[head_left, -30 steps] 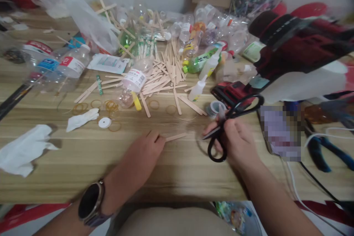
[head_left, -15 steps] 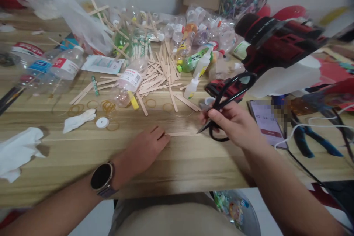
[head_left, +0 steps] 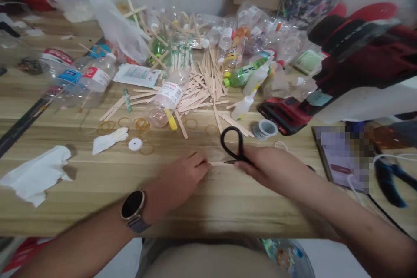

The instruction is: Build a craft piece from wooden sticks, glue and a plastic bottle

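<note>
My left hand (head_left: 180, 178), with a watch on its wrist, rests on the wooden table with its fingers closed on one end of a thin wooden craft stick (head_left: 217, 164). The stick lies flat and points right. My right hand (head_left: 269, 160) grips black-handled scissors (head_left: 241, 147) low over the table. One handle loop stands up above the fingers, while the other is hidden by the hand. A dark blade tip points left at the stick's right part; whether it touches the wood I cannot tell.
Beyond my hands lie a heap of craft sticks (head_left: 195, 95), plastic bottles (head_left: 167, 95), glue bottles (head_left: 243, 107) and rubber bands (head_left: 141, 124). A red-black power drill (head_left: 352, 56), tape roll (head_left: 265, 129), phone (head_left: 339, 156) and pliers (head_left: 389, 182) are right; crumpled tissue (head_left: 39, 173) is left.
My right hand has lowered and turned the scissors, bringing the blade tip down along the stick. My left hand keeps its hold. The whole view has shifted a little.
</note>
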`<state>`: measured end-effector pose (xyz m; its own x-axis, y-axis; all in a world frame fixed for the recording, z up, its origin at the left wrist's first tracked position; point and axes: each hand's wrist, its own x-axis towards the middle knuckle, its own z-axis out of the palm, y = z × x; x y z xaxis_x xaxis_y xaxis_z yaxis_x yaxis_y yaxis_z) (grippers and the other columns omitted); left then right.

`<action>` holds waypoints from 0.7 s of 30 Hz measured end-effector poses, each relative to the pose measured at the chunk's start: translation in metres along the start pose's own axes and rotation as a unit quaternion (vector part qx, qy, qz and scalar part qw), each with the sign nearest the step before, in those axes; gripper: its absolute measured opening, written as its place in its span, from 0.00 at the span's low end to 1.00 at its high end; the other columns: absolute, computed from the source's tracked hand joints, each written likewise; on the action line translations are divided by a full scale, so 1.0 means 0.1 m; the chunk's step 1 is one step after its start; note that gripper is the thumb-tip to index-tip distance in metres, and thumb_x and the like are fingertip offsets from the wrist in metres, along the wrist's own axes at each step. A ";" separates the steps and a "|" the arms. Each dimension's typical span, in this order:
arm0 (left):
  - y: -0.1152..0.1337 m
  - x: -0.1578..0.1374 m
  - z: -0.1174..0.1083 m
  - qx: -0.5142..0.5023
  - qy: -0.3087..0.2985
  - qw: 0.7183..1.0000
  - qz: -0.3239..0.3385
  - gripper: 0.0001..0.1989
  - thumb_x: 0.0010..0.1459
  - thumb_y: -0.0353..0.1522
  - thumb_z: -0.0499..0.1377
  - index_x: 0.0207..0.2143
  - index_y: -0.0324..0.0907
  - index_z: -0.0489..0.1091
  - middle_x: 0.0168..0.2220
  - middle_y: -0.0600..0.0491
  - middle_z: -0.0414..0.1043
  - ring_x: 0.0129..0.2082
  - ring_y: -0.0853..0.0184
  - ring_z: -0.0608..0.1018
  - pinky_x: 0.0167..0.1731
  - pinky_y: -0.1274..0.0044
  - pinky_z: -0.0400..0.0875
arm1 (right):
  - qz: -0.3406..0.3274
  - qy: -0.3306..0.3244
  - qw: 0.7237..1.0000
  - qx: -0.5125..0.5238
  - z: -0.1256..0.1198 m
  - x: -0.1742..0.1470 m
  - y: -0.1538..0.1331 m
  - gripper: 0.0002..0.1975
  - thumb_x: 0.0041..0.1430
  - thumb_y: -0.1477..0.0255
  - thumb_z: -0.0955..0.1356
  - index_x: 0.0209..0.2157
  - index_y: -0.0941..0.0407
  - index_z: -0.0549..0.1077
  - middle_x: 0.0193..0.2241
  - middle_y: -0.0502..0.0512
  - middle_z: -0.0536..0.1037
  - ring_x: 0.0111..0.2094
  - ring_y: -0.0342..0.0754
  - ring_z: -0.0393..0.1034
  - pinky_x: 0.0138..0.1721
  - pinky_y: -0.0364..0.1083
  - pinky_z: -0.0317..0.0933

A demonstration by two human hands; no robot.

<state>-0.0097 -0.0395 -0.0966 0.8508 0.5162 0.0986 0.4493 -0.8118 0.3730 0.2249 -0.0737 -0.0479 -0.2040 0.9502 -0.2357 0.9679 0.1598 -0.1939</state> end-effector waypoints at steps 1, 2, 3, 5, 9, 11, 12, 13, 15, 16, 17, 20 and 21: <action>0.00 0.00 -0.01 0.000 -0.004 1.000 -0.003 0.18 0.62 0.18 0.47 0.43 0.39 0.73 0.42 0.48 0.73 0.42 0.63 0.73 0.44 0.71 0.72 | 0.010 -0.013 1.000 -0.009 -0.01 0.01 -0.05 0.07 0.61 0.67 0.66 0.35 0.55 0.73 0.30 0.60 0.81 0.28 0.56 0.75 0.23 0.45 0.50; 0.00 0.00 -0.01 -0.001 0.000 1.000 0.000 0.18 0.62 0.18 0.47 0.43 0.39 0.74 0.41 0.48 0.74 0.41 0.63 0.74 0.43 0.71 0.72 | 0.013 -0.031 0.999 -0.004 -0.03 0.02 -0.09 0.07 0.63 0.68 0.65 0.37 0.55 0.74 0.33 0.61 0.81 0.31 0.57 0.76 0.25 0.45 0.52; 0.00 0.00 -0.02 -0.001 0.001 1.000 -0.002 0.18 0.61 0.18 0.47 0.43 0.39 0.74 0.41 0.48 0.74 0.41 0.62 0.74 0.43 0.71 0.73 | 0.021 -0.043 0.999 0.012 -0.04 0.03 -0.12 0.08 0.63 0.68 0.65 0.38 0.56 0.74 0.35 0.62 0.81 0.34 0.58 0.76 0.26 0.46 0.53; -0.01 0.00 -0.02 0.001 0.005 1.000 -0.001 0.18 0.61 0.19 0.47 0.44 0.39 0.74 0.41 0.48 0.74 0.41 0.61 0.74 0.44 0.69 0.73 | 0.034 -0.055 0.998 0.025 -0.07 0.05 -0.14 0.09 0.64 0.68 0.65 0.38 0.57 0.74 0.37 0.64 0.81 0.36 0.58 0.76 0.27 0.45 0.54; -0.02 0.01 -0.01 0.003 0.014 1.000 0.004 0.18 0.62 0.20 0.48 0.45 0.40 0.74 0.41 0.47 0.75 0.42 0.59 0.75 0.43 0.68 0.73 | 0.033 -0.085 0.992 0.083 -0.15 0.09 -0.10 0.07 0.63 0.68 0.66 0.34 0.56 0.74 0.30 0.57 0.81 0.31 0.51 0.75 0.25 0.43 0.54; -0.02 0.01 0.00 0.002 0.016 1.000 0.004 0.17 0.63 0.21 0.48 0.44 0.41 0.74 0.40 0.47 0.75 0.41 0.60 0.75 0.43 0.68 0.74 | 0.012 -0.114 0.985 0.132 -0.17 0.12 -0.06 0.09 0.63 0.69 0.66 0.29 0.56 0.73 0.24 0.51 0.80 0.26 0.46 0.73 0.24 0.42 0.55; -0.02 0.01 0.00 0.001 0.015 1.000 0.003 0.17 0.63 0.22 0.48 0.43 0.42 0.74 0.40 0.48 0.75 0.41 0.60 0.75 0.42 0.68 0.74 | 0.000 -0.127 0.980 0.156 -0.17 0.14 -0.04 0.11 0.63 0.70 0.66 0.26 0.56 0.72 0.22 0.49 0.79 0.24 0.44 0.72 0.24 0.41 0.56; -0.02 0.01 0.00 0.000 0.012 1.000 0.000 0.17 0.63 0.22 0.48 0.43 0.42 0.74 0.40 0.48 0.75 0.41 0.60 0.75 0.42 0.69 0.74 | -0.011 -0.136 0.975 0.176 -0.16 0.16 -0.02 0.12 0.63 0.70 0.66 0.25 0.55 0.71 0.21 0.48 0.79 0.24 0.43 0.72 0.24 0.41 0.56; -0.01 0.02 0.00 -0.004 0.009 1.000 -0.007 0.17 0.63 0.22 0.48 0.42 0.44 0.74 0.40 0.49 0.75 0.41 0.61 0.76 0.41 0.69 0.74 | -0.026 -0.144 0.968 0.206 -0.14 0.19 0.01 0.13 0.63 0.70 0.66 0.24 0.56 0.71 0.22 0.48 0.80 0.24 0.43 0.72 0.25 0.40 0.58; 0.00 0.02 0.00 -0.008 0.012 1.000 -0.009 0.17 0.62 0.22 0.48 0.42 0.44 0.74 0.40 0.49 0.75 0.41 0.61 0.76 0.41 0.69 0.74 | -0.030 -0.143 0.965 0.216 -0.12 0.20 0.02 0.12 0.63 0.71 0.65 0.25 0.56 0.71 0.23 0.49 0.80 0.25 0.43 0.72 0.25 0.40 0.58; 0.00 0.02 0.00 -0.013 0.017 1.000 -0.011 0.17 0.62 0.22 0.48 0.42 0.45 0.74 0.39 0.49 0.75 0.40 0.61 0.76 0.41 0.70 0.74 | -0.033 -0.142 0.964 0.224 -0.10 0.21 0.03 0.11 0.63 0.71 0.65 0.26 0.56 0.72 0.24 0.49 0.80 0.26 0.43 0.73 0.25 0.40 0.58; 0.00 0.02 -0.01 -0.018 0.021 1.000 -0.010 0.18 0.62 0.22 0.47 0.42 0.43 0.74 0.39 0.48 0.75 0.40 0.60 0.76 0.41 0.70 0.74 | -0.041 -0.140 0.960 0.239 -0.07 0.22 0.06 0.12 0.63 0.71 0.66 0.26 0.57 0.73 0.25 0.50 0.81 0.26 0.43 0.72 0.27 0.40 0.59; 0.00 0.02 -0.01 -0.015 0.017 1.000 -0.007 0.18 0.62 0.22 0.46 0.43 0.43 0.74 0.40 0.47 0.75 0.40 0.59 0.76 0.40 0.69 0.74 | -0.043 -0.139 0.959 0.242 -0.06 0.22 0.07 0.12 0.63 0.71 0.65 0.25 0.57 0.73 0.25 0.51 0.81 0.26 0.43 0.71 0.27 0.41 0.59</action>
<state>-0.0087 -0.0382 -0.0961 0.8345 0.5365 0.1254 0.4517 -0.7966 0.4018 0.2285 -0.0505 -0.0489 -0.3764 0.8199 -0.4313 0.7779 0.0269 -0.6278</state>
